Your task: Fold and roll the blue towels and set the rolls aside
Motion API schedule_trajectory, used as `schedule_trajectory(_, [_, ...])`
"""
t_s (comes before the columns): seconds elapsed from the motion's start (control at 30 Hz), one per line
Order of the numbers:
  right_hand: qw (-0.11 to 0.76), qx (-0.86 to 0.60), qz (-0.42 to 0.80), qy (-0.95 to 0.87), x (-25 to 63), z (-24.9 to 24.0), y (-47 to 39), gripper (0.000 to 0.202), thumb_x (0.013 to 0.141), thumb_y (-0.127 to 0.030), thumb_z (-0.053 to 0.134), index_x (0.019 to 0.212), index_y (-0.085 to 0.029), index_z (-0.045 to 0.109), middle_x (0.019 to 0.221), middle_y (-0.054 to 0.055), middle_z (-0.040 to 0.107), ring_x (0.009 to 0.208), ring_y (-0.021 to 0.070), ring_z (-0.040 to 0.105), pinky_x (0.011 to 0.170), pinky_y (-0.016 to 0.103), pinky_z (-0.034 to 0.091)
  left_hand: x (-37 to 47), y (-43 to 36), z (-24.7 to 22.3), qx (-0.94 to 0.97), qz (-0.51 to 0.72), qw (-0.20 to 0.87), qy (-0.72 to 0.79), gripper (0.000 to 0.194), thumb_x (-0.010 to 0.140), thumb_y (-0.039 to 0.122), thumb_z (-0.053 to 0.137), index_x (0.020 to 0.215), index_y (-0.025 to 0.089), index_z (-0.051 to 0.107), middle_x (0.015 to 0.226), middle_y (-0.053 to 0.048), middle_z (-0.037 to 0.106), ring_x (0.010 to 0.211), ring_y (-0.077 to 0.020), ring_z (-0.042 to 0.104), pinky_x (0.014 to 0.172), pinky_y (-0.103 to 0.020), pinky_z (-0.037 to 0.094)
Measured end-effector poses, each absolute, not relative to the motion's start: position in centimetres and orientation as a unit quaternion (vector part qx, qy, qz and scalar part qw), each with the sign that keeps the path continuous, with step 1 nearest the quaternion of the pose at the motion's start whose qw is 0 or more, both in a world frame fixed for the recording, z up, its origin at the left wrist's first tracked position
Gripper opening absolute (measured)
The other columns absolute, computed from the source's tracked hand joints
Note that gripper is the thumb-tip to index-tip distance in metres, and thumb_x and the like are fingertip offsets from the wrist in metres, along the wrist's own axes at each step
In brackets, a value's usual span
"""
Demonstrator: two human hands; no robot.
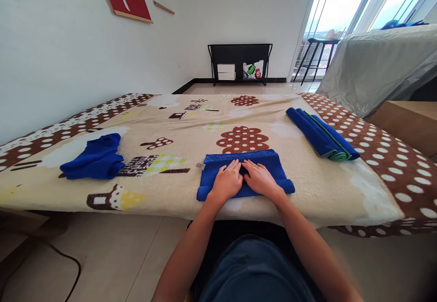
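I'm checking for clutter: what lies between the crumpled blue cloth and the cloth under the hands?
In the head view, only the printed blanket shows there.

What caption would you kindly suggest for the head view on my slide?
Left hand and right hand rest on a blue cloth atop a patterned blanket.

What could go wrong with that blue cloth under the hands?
The blue cloth under the left hand and right hand lies close to the near edge of the patterned blanket, so a hard pull might drag it over. Its near side looks rolled or folded, so that part may loosen or turn crooked if the hands press unevenly.
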State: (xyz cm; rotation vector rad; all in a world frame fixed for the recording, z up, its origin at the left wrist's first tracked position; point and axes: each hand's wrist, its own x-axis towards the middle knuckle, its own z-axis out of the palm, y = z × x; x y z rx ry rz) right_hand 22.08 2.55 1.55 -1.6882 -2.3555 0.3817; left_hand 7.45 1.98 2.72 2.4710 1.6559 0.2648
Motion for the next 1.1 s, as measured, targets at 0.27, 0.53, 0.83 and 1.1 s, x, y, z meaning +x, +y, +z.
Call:
schedule_trajectory(0.27, [0.119,-0.665,0.105,-0.730,27.6,1.8,2.5,0.050,0.095,-0.024,0.036,0.141,-0.013,0.052,0.154,0.010,0.040,0.143,0.0256,0.039,0.118,0.047,0.030,3.1,0.6,2.3,0.740,0.152,0.017,0.655,0.043,0.093,0.020,0.040,0.130,0.019,0.062,0.142,-0.008,0.057,0.136,-0.0241,0.050,0.113,-0.047,0.034])
schedule_trajectory(0.53, [0.137,-0.692,0.094,-0.703,30.1,2.0,2.2,0.043,0.096,-0.035,0.041,0.131,-0.022,0.062,0.144,0.007,0.054,0.129,0.0282,0.055,0.109,0.045,0.040,0.5,0.6,3.1,0.722,0.168,0.005,0.671,0.039,0.093,0.026,0.042,0.120,0.018,0.069,0.127,-0.010,0.068,0.120,-0.0279,0.062,0.105,-0.045,0.041])
schedule_trajectory(0.83, [0.196,-0.715,0.075,-0.667,33.3,2.3,7.5,0.040,0.097,-0.034,0.040,0.124,-0.021,0.065,0.104,0.008,0.074,0.099,0.0241,0.067,0.088,0.034,0.046,-4.3,6.2,3.3,0.704,0.324,0.026,0.632,0.033,0.090,0.033,0.050,0.110,0.018,0.070,0.103,-0.008,0.071,0.095,-0.0219,0.066,0.092,-0.033,0.048])
schedule_trajectory(1.1, [0.187,-0.661,0.119,-0.717,34.5,0.8,12.1,0.028,0.087,-0.032,0.060,0.110,-0.020,0.071,0.087,0.004,0.071,0.076,0.0157,0.063,0.070,0.024,0.042,-3.9,10.9,1.1,0.731,0.268,0.061,0.625,0.014,0.079,0.027,0.065,0.090,0.019,0.070,0.092,-0.007,0.066,0.091,-0.0214,0.061,0.090,-0.033,0.048])
